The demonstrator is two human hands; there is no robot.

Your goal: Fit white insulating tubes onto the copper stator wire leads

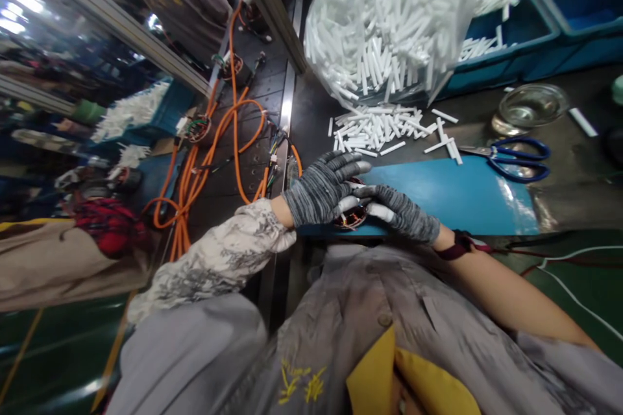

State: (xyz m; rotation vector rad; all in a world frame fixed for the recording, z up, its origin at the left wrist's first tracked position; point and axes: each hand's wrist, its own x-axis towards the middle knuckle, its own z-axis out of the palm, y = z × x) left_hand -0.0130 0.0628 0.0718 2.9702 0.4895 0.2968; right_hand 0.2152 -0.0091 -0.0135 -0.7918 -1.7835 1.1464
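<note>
A round motor stator (pixel 352 219) with copper windings sits on the blue mat (pixel 433 191), close to its front edge and partly hidden by my hands. My left hand (pixel 324 188), in a grey striped glove with white fingertips, wraps over the stator's left and far side. From the right comes my right hand (pixel 405 213), gloved alike, its thumb and fingers drawn together at the stator's rim. What those fingertips pinch is too small and covered to make out. Short white tubes (pixel 379 128) lie in a loose pile just beyond the mat.
A clear plastic bag (pixel 389 19) of white tubes stands behind the pile. Blue bins (pixel 516 55) hold more tubes. Blue-handled scissors (pixel 518 159) and a glass bowl (pixel 533 107) lie right. Orange cables (pixel 236 136) with stators run along the conveyor (pixel 272 87). Other people are at left.
</note>
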